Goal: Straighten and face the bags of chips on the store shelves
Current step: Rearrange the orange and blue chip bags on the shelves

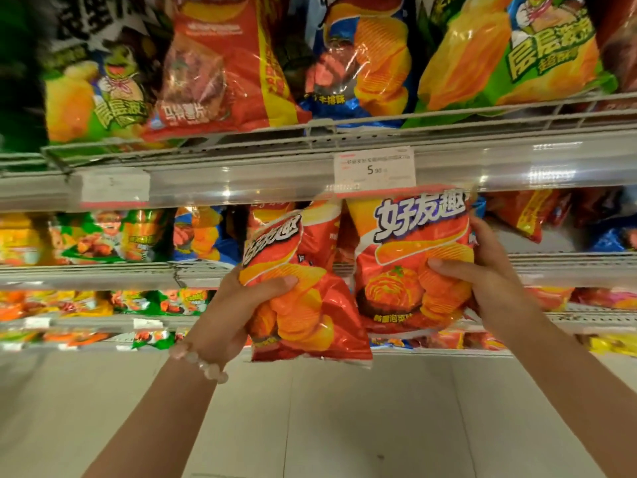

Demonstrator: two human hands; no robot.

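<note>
- Our left hand [238, 305] grips a red-orange chip bag [303, 298], thumb laid across its front and fingers curled behind it, so the bag leans to the left with its top tipped toward the shelf.
- Our right hand [482, 270] grips a second red-orange bag [413, 260] of the same print, thumb on the front, fingers wrapped round its right edge; this one stands nearly upright and faces us.
- We hold both bags in front of the second shelf [103, 270], side by side, their inner edges close together or just touching.
- We wear a pale bead bracelet [200, 363] on the left wrist.
- Just above the right-hand bag sits a white price tag [374, 169] on the rail of the top shelf [241, 181].
- On that top shelf stand green bags [510, 56], a red bag [224, 63] and a blue bag [362, 56], leaning unevenly.
- More bags fill the lower shelves, blurred.
</note>
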